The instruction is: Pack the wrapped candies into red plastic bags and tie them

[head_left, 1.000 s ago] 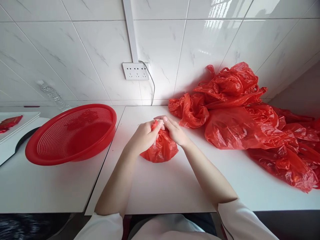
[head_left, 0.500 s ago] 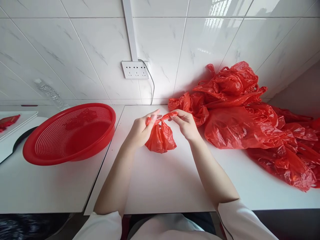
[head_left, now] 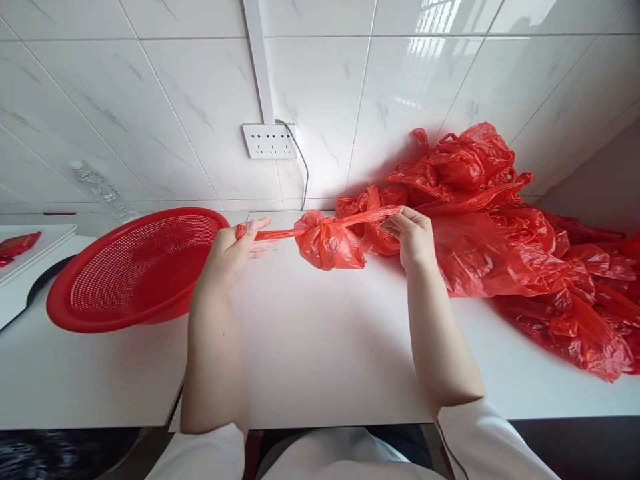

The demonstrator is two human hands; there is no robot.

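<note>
A small red plastic bag [head_left: 331,245] with a knotted neck is stretched between my hands over the white table [head_left: 320,347]. My left hand [head_left: 234,250] pinches one twisted handle of it under the thumb, the other fingers extended. The opposite handle runs up to my right hand [head_left: 414,233], where thumb and fingertips are closed on its end. Both handles are pulled taut sideways. What the bag contains cannot be made out through the plastic.
A red perforated basket [head_left: 135,319] stands at the left, close to my left forearm. Red plastic bags [head_left: 480,260] are heaped at the right against the tiled wall. Behind are a clear bottle [head_left: 103,190], a white tray [head_left: 45,250] with a red packet, and a wall socket [head_left: 270,141].
My hands have moved apart, left hand to the left and right hand to the right. The handles are now drawn straight, and the bag's neck has tightened into a knot.
</note>
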